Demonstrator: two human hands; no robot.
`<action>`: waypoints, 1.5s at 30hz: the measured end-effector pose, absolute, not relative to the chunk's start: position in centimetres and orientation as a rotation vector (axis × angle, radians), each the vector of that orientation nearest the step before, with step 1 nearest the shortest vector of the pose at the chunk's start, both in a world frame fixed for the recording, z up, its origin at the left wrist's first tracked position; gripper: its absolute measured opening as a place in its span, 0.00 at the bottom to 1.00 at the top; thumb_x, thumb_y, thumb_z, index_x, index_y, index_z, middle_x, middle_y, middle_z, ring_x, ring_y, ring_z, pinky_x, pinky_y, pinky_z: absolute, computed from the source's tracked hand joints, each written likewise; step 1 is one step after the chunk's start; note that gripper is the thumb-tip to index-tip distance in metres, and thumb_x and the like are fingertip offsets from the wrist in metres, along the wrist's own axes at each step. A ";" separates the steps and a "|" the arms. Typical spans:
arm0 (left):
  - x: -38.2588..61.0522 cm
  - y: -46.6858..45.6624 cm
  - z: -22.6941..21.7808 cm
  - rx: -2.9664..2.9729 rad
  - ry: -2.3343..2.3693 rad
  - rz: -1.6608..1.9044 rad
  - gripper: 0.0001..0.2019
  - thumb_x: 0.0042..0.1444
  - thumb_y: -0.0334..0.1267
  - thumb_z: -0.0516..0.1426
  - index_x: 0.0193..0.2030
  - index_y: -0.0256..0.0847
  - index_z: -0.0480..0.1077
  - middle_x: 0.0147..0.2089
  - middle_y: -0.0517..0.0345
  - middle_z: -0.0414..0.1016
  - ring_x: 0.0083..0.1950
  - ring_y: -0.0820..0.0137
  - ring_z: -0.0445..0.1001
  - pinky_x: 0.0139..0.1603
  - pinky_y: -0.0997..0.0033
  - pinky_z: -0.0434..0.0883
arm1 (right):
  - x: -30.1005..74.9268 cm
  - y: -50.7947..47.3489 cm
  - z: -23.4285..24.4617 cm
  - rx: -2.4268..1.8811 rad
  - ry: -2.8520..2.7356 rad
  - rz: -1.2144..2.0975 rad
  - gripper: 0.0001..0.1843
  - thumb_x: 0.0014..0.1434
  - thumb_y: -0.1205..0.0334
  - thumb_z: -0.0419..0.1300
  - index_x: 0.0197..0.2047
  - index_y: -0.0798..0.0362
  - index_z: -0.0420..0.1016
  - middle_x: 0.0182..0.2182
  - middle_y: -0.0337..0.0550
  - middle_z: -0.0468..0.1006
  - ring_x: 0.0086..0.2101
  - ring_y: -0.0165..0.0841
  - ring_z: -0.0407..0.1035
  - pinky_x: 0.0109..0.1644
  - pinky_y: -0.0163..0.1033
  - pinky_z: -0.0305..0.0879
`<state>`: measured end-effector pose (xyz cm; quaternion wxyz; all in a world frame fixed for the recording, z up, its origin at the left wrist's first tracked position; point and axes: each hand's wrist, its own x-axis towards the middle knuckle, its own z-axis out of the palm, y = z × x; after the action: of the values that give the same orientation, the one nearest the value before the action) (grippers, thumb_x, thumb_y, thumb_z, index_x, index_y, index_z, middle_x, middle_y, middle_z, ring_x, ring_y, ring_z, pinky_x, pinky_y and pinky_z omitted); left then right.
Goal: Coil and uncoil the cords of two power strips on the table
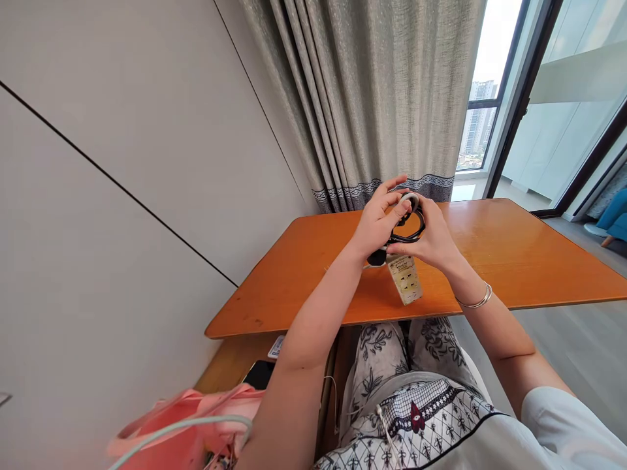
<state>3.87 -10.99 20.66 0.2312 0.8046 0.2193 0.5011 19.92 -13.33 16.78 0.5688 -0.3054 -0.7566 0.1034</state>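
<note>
Above the wooden table, both hands hold a coiled black cable with a pale grey loop at its top. My left hand pinches the coil from the left, its forefinger raised. From the right, my right hand wraps its thumb and fingers around the coil. Just below the hands, a pale power strip with several sockets lies on the table. Beside its far end sits a black rounded piece, partly hidden by my left wrist, with a bit of white cord near it.
A pink bag and a dark phone-like object lie at lower left, below the table's level. A grey curtain hangs behind the table. The white wall runs along the left; a glass door stands at right.
</note>
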 end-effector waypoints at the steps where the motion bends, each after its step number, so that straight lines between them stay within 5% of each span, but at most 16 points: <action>1: 3.8 -11.2 20.7 2.202 0.605 1.373 0.23 0.61 0.61 0.54 0.36 0.41 0.74 0.69 0.48 0.64 0.68 0.56 0.65 0.65 0.52 0.68 | 19.7 -13.5 16.9 -0.718 -1.772 0.259 0.50 0.42 0.43 0.76 0.64 0.44 0.62 0.59 0.51 0.67 0.60 0.51 0.60 0.68 0.61 0.55; 5: 3.4 -12.1 20.8 2.224 0.622 1.350 0.22 0.61 0.60 0.55 0.36 0.41 0.75 0.68 0.48 0.65 0.67 0.55 0.66 0.64 0.52 0.70 | 19.6 -13.4 17.2 -0.738 -1.800 0.345 0.44 0.42 0.46 0.76 0.59 0.46 0.66 0.53 0.49 0.71 0.50 0.45 0.69 0.55 0.53 0.70; 8: 3.4 -12.6 21.1 2.323 0.632 1.339 0.22 0.60 0.60 0.56 0.34 0.41 0.74 0.67 0.48 0.66 0.66 0.55 0.66 0.67 0.49 0.66 | 19.8 -13.1 17.7 -0.850 -1.830 0.310 0.37 0.39 0.47 0.78 0.49 0.49 0.70 0.44 0.46 0.73 0.40 0.41 0.70 0.48 0.50 0.72; 11: 3.5 -12.6 21.4 2.396 0.644 1.315 0.24 0.59 0.61 0.57 0.32 0.40 0.73 0.67 0.48 0.66 0.66 0.53 0.66 0.68 0.46 0.65 | 19.9 -12.7 18.2 -0.890 -1.879 0.259 0.32 0.38 0.47 0.78 0.41 0.50 0.70 0.37 0.42 0.72 0.39 0.41 0.69 0.49 0.51 0.70; 14: 3.4 -12.2 21.3 2.346 0.627 1.348 0.23 0.60 0.61 0.56 0.34 0.41 0.74 0.67 0.48 0.66 0.67 0.53 0.66 0.68 0.45 0.64 | 20.2 -12.3 18.3 -0.721 -1.937 0.366 0.38 0.36 0.45 0.78 0.47 0.50 0.70 0.43 0.44 0.73 0.45 0.44 0.69 0.54 0.51 0.69; 16: 3.2 -11.8 21.1 2.280 0.595 1.385 0.22 0.61 0.60 0.55 0.35 0.42 0.74 0.67 0.49 0.66 0.67 0.54 0.66 0.68 0.46 0.65 | 20.4 -12.0 18.2 -0.562 -1.958 0.529 0.40 0.41 0.40 0.75 0.52 0.49 0.69 0.49 0.46 0.72 0.50 0.44 0.67 0.57 0.49 0.67; 20: 3.0 -11.2 20.7 2.252 0.537 1.416 0.24 0.60 0.63 0.54 0.34 0.42 0.74 0.69 0.51 0.65 0.68 0.54 0.66 0.68 0.47 0.66 | 20.7 -11.3 18.0 -0.482 -1.870 0.728 0.24 0.61 0.37 0.57 0.49 0.48 0.70 0.45 0.42 0.73 0.47 0.38 0.68 0.55 0.45 0.67; 25: 3.4 -10.3 19.5 2.198 0.578 1.459 0.25 0.59 0.65 0.53 0.38 0.43 0.73 0.71 0.48 0.61 0.68 0.53 0.67 0.67 0.48 0.67 | 20.1 -10.5 18.1 -0.607 -1.820 0.621 0.15 0.64 0.47 0.58 0.35 0.49 0.69 0.31 0.38 0.69 0.37 0.34 0.65 0.46 0.43 0.66; 31: 3.5 -10.1 17.8 2.126 0.512 1.401 0.38 0.49 0.69 0.61 0.61 0.51 0.61 0.74 0.47 0.54 0.67 0.55 0.68 0.66 0.52 0.68 | 19.7 -10.8 18.9 -0.675 -1.651 0.185 0.06 0.62 0.59 0.60 0.32 0.48 0.75 0.40 0.42 0.72 0.48 0.41 0.65 0.61 0.54 0.58; 37: 3.4 -9.5 16.9 2.255 0.417 1.278 0.51 0.40 0.67 0.66 0.68 0.46 0.59 0.70 0.43 0.63 0.70 0.49 0.63 0.68 0.50 0.64 | 19.2 -11.5 19.4 -0.661 -1.571 0.060 0.06 0.59 0.64 0.60 0.33 0.48 0.78 0.42 0.43 0.73 0.50 0.42 0.66 0.61 0.56 0.57; 45: 4.1 -9.2 16.9 2.185 0.439 1.370 0.36 0.51 0.62 0.63 0.60 0.41 0.67 0.56 0.48 0.75 0.55 0.57 0.76 0.55 0.58 0.73 | 19.3 -11.6 19.2 -0.696 -1.612 -0.154 0.10 0.59 0.66 0.58 0.37 0.45 0.80 0.40 0.43 0.74 0.49 0.42 0.66 0.58 0.55 0.58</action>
<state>4.09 -9.24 16.86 0.2598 0.8065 0.1621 0.5057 19.35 -11.64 19.25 0.6363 -0.3047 -0.7056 -0.0673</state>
